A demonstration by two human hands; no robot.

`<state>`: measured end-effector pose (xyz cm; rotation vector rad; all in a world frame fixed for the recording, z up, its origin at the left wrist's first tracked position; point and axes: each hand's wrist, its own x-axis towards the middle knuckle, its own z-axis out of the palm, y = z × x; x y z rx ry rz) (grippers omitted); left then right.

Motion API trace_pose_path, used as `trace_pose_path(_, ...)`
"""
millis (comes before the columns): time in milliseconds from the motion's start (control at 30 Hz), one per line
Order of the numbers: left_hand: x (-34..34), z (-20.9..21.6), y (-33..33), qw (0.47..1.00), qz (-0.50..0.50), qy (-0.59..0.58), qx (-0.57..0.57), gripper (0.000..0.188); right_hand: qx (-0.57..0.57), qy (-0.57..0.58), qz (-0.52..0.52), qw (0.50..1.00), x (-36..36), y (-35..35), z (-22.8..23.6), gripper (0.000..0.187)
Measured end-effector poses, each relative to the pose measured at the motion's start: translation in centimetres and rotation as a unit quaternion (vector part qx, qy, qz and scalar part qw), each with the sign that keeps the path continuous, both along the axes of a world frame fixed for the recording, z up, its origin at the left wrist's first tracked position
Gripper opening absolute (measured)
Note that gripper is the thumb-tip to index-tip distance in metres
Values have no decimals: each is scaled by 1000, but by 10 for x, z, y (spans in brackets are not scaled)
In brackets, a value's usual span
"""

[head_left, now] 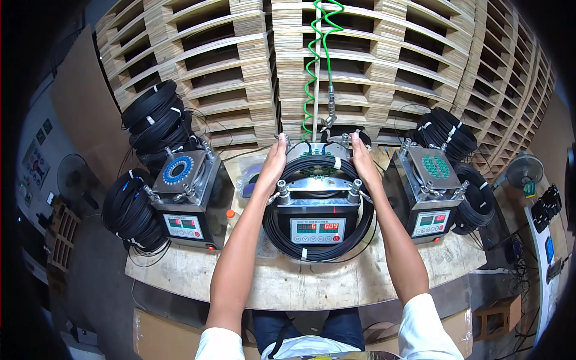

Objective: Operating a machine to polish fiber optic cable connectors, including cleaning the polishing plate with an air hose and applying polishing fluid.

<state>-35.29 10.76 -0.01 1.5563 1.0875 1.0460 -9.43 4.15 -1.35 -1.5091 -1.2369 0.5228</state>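
Near the middle of the front edge of the scuffed, matt wooden bench point(282, 287), the cable coil point(276, 237) looks smooth, faintly glossy plastic beside polished metal posts point(284, 191), with rough, raw-wood pallets point(255, 77) beyond the far edge.

Hands point(274, 165) flank ctr machine point(319, 212) w/ blk cable coil point(275, 233) round its display point(318, 230).
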Motion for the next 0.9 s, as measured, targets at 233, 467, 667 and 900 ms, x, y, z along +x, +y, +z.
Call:
trace_pose_path(233, 5, -1, 2, 1000, 5, -7, 20, 83, 25, -40, -10, 999, 10, 4, -8, 89)
trace_pose_path(467, -4, -6, 8, 999, 25, 6, 24, 78, -2, 91, 22, 996, -13, -13, 16, 85)
trace_pose_path(667, -3, -6, 5, 1000, -1, -13, 6, 90, -14, 115, 17, 993, -8, -13, 15, 82)
trace_pose_path(900, -3, 0, 0, 999, 22, -12, 24, 90, -22, 123, 31, 992, -6, -13, 14, 82)
